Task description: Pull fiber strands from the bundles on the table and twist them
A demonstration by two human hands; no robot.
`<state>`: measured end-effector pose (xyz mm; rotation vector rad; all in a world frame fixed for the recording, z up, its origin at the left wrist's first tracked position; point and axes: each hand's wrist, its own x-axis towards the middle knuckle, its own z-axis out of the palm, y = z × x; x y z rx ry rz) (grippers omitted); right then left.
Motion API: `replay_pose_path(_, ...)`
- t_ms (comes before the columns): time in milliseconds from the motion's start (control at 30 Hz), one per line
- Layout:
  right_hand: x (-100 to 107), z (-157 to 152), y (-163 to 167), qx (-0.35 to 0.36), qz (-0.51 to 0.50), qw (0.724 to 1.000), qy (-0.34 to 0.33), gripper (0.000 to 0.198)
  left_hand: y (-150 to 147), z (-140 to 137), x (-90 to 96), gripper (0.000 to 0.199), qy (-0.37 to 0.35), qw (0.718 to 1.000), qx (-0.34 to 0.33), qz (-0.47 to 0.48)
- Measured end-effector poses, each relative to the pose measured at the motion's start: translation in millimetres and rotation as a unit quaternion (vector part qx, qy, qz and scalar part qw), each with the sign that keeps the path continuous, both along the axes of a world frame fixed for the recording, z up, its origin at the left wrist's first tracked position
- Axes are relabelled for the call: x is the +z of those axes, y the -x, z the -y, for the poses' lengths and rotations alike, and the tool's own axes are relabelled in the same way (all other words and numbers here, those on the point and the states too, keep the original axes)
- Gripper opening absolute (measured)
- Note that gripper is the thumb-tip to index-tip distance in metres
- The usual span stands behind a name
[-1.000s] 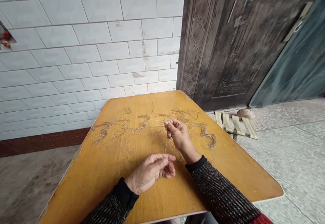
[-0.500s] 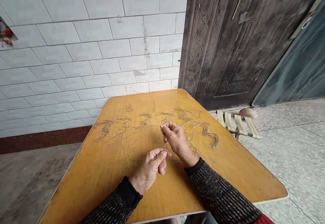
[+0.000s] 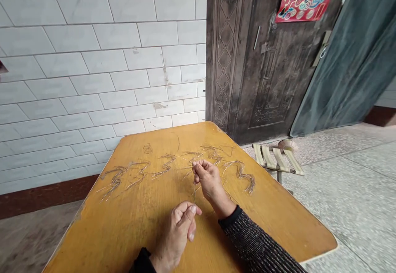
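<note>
Wooden tabletop [image 3: 123,227] spreads below us. Nearest, our left hand [image 3: 177,234] pinches a thin wire [image 3: 194,193]; its long axis runs away from us, almost straight, toward our right hand [image 3: 208,178], which is also clamped upon it. These hands are near but apart, the wire between. Farther, bent wire bundles [image 3: 247,177] lie before a white tiled wall [image 3: 102,75].

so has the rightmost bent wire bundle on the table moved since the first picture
No. The bent wire bundle lies in the same place relative to the right edge of the table; the camera's view has shifted.
</note>
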<state>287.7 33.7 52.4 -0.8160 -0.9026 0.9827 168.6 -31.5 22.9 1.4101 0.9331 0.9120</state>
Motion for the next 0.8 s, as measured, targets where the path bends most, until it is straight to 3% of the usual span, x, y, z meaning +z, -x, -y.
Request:
replay_pose_path(167, -2, -3, -2, 0.002, -0.02, 1.0, 0.011, 0.033, 0, 1, -2.4, 0.041, -0.017, 0.999, -0.022, -0.022)
replay_pose_path(367, -1, -5, -8, -0.014, -0.032, 0.999, 0.011, 0.033, 2, 8, -5.9, 0.038, 0.011, 0.997, -0.072, -0.035)
replay_pose_path(800, -7, -8, -17, -0.038, -0.004, 0.999, 0.001, 0.035, 17, 45, 0.6, 0.04, 0.017, 0.988, -0.098, -0.116)
